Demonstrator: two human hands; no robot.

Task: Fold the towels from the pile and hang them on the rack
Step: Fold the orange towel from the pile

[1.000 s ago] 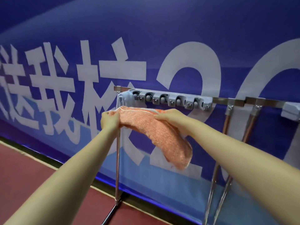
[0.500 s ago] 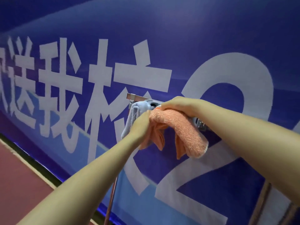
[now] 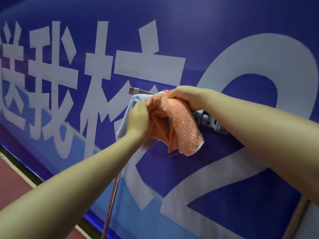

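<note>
Before the blue banner [image 3: 224, 40], both hands grip the orange towel [image 3: 183, 125] on the rack [image 3: 138, 91]: left hand [image 3: 138, 118] and right hand [image 3: 186, 97], fingers curled.

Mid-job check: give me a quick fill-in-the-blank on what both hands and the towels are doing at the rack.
1. Both hands hold the ____ towel.
2. The right hand presses it on top of the ____.
3. The pale blue towel hangs just behind the ____ hand.
4. The left hand grips the orange cloth from ____ the rack.

Missing: orange; rack; left; below
</note>
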